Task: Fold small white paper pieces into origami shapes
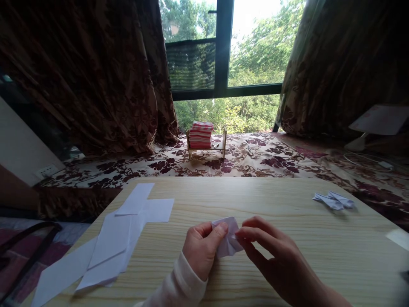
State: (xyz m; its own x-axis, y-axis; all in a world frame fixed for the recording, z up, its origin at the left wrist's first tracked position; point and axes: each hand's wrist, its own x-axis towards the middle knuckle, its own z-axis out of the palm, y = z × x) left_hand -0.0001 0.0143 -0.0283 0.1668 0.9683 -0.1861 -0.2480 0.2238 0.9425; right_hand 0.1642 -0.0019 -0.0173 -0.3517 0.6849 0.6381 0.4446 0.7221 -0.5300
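A small piece of folded white paper (pixel 230 246) is held above the near middle of the wooden table. My left hand (pixel 201 245) grips its left side, the thumb pressed on top. On the paper's right edge, the fingertips of my right hand (pixel 277 256) come together in a pinch. Creases fan across the paper below the thumb. Several loose white paper sheets (pixel 111 236) lie overlapped on the left part of the table. Toward the right rear rest folded white paper pieces (pixel 334 200), narrow in shape and close together.
The light wooden table (pixel 255 192) has rounded far corners. Behind it, a flowered cloth (pixel 249 157) covers a window ledge. A small wooden rack (pixel 224 145) there bears a stack of pink striped cloths (pixel 200 135). A white lamp (pixel 378 121) stands at the right.
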